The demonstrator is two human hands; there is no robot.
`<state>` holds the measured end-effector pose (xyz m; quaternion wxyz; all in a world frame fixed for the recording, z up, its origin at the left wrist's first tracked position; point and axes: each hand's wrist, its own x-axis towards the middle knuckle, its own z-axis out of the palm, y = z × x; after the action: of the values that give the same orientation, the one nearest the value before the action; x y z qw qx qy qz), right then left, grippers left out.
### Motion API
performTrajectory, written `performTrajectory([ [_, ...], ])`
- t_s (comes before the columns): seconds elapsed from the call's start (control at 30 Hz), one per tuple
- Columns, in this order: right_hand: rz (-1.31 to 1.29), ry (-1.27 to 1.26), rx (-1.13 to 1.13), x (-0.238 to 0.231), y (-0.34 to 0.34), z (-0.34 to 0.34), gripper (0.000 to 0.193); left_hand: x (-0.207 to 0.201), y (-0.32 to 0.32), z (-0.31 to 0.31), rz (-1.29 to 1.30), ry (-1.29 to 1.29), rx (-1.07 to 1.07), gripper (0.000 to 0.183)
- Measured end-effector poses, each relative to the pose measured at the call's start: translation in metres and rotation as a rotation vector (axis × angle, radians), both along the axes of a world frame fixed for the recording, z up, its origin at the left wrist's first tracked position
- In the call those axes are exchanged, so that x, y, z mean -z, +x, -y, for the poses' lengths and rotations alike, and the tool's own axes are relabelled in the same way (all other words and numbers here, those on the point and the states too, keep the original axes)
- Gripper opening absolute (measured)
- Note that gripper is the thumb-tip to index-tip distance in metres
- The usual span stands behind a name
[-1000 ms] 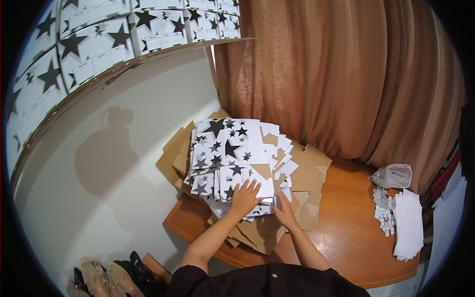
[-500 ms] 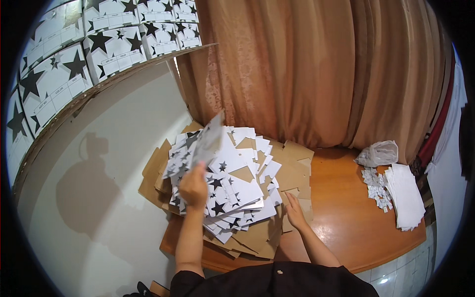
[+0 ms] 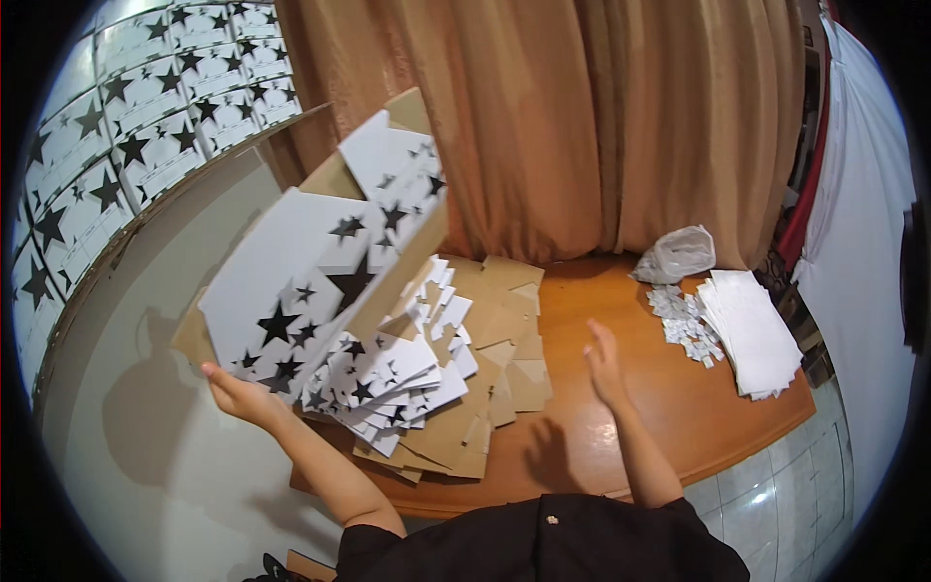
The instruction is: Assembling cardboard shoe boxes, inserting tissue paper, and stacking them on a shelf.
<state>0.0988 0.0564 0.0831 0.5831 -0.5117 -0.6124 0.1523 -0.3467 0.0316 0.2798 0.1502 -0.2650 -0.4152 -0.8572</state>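
My left hand (image 3: 240, 398) grips the near left corner of a large flat cardboard box blank (image 3: 267, 254). Printed white with black stars, it has brown cardboard showing at its edges and is raised and tilted over the pile. Beneath it lies an untidy pile of similar white star-printed blanks (image 3: 402, 373), partly hidden by the raised one. Plain brown cardboard blanks (image 3: 509, 330) spread out under and to the right of that pile. My right hand (image 3: 606, 369) hovers above the table right of the pile, empty, with its fingers stretched.
Stacked star-printed boxes (image 3: 136, 145) fill a shelf at upper left. On the right of the wooden table (image 3: 582, 291) lie a clear plastic bag (image 3: 676, 254), small silvery pieces (image 3: 687, 325) and a stack of white paper (image 3: 752, 335). Brown curtains (image 3: 514, 126) hang behind; a pale wall stands left.
My left hand has moved left and lifted the box blank, now raised and turned broadside. My right hand has shifted away from the brown cardboard, over the table. The view has shifted right.
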Motion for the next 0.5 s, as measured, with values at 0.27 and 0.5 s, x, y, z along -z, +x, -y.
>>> performTrajectory([
  [0.27,-0.092,0.026,0.102,-0.068,0.133,0.042,0.047,0.097,0.142,0.001,0.069,-0.162,0.691,0.043],
  [0.5,-0.545,-0.259,0.090,0.011,0.178,0.047,0.069,0.154,0.234,0.010,0.190,-0.273,1.188,0.039],
])
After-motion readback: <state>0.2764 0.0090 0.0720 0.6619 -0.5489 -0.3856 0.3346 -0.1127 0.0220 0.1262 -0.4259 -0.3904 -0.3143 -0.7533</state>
